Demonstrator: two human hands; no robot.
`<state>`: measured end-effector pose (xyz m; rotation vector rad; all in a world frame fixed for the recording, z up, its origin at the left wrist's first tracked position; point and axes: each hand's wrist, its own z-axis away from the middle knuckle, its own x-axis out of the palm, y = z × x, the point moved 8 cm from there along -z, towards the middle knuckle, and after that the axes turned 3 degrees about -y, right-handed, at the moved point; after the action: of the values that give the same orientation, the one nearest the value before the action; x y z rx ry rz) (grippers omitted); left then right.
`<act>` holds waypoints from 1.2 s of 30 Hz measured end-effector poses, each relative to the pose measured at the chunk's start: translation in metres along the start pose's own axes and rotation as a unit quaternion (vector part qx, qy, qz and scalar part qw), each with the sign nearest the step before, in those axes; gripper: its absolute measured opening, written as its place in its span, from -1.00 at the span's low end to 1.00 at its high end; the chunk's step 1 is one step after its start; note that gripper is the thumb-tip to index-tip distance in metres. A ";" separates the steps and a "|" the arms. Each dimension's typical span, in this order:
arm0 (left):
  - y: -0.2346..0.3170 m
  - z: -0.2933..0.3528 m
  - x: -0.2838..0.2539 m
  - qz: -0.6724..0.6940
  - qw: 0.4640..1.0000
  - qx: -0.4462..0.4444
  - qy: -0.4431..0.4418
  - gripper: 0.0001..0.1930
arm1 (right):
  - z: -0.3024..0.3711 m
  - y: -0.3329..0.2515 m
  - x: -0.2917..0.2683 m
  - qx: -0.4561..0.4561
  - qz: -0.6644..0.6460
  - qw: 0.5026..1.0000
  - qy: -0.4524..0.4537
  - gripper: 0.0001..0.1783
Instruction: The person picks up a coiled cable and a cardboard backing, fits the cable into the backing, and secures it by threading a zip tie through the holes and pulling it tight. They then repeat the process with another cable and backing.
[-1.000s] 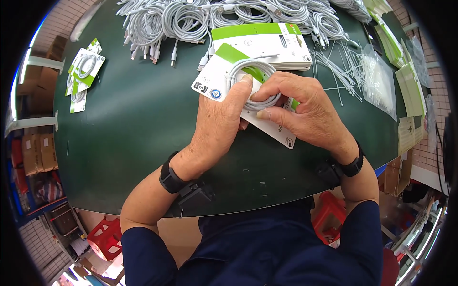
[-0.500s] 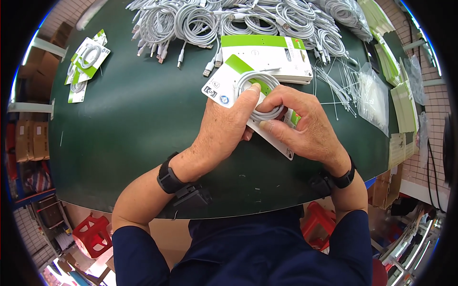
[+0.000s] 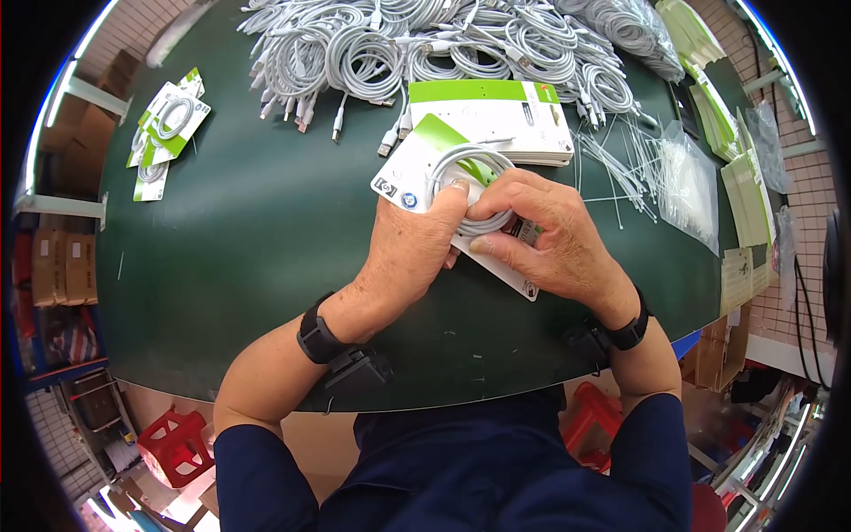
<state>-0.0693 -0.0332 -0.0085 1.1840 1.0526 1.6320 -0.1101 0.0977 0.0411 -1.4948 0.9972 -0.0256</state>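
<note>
1. Coil [image 3: 437, 180] lies on front of card [image 3: 408, 168], both held up over surface [image 3: 222, 235], prob. so fingers can get behind.
2. L hand [image 3: 409, 238]: grip pinching card + coil, thumb across coil's L side, fingers mostly hidden behind; prob. stops the two slipping apart.
3. R hand [image 3: 554, 232]: grip pinching coil's lower R strands btwn thumb + index, prob. to bunch loops.
4. Card stack [image 3: 479, 111] just beyond, cable pile [image 3: 301, 62] behind it, ties [image 3: 620, 173] + bag [image 3: 690, 195] to R: prob. for easy reach.
5. Carded coils [image 3: 168, 133] well apart, far L, prob. out of the way.
</note>
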 end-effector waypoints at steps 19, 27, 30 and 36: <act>0.027 -0.009 -0.040 -0.012 0.992 0.102 0.078 -0.67 | 0.031 0.056 -0.137 0.141 0.187 0.943 0.238 -0.77; 0.021 -0.014 -0.041 0.007 0.990 0.103 0.092 -0.65 | 0.050 0.115 -0.143 0.353 0.351 0.862 0.094 -0.73; 0.019 -0.014 -0.043 0.003 0.991 0.102 0.092 -0.64 | 0.043 0.119 -0.136 0.326 0.311 0.889 0.083 -0.76; 0.018 -0.013 -0.045 -0.003 0.990 0.106 0.094 -0.64 | 0.040 0.108 -0.134 0.293 0.307 0.899 0.106 -0.78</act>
<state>-0.0758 -0.0828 -0.0058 1.1764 1.3759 1.6835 -0.2307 0.2234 0.0144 -0.5952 1.4495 -0.0331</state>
